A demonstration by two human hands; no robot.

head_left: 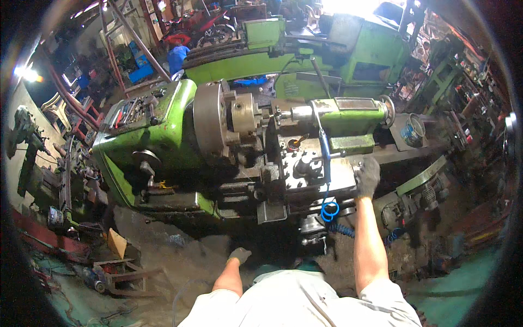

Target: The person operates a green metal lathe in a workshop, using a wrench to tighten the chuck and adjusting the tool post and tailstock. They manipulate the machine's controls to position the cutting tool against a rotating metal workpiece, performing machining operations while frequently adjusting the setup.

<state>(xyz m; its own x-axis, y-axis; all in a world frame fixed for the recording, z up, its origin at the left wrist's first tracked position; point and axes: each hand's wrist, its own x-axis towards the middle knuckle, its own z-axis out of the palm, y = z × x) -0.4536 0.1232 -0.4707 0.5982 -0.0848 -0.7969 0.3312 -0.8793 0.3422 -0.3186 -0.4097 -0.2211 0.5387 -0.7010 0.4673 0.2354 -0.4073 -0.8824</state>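
A green lathe (177, 122) stretches across in front of me. My right hand (368, 177), in a dark grey glove, rests at the right end of its carriage, fingers curled; whatever lies under them is hidden. Left of that hand sits the tool post (302, 168), ringed with bolts. A blue air gun (325, 146) stands against the carriage, its coiled blue hose (329, 211) hanging in front. Low beside my body is my left hand (239, 254), gloved in grey and away from the machine; its fingers are too small to read. The chuck (243, 111) faces the tailstock (348, 113).
Small tools lie on the headstock top (136, 111). A bucket (412, 129) stands on a board right of the tailstock handwheel (388, 110). Behind is another green machine (261, 65), with a person in blue (177, 57) at its left. A metal frame (122, 275) stands at lower left.
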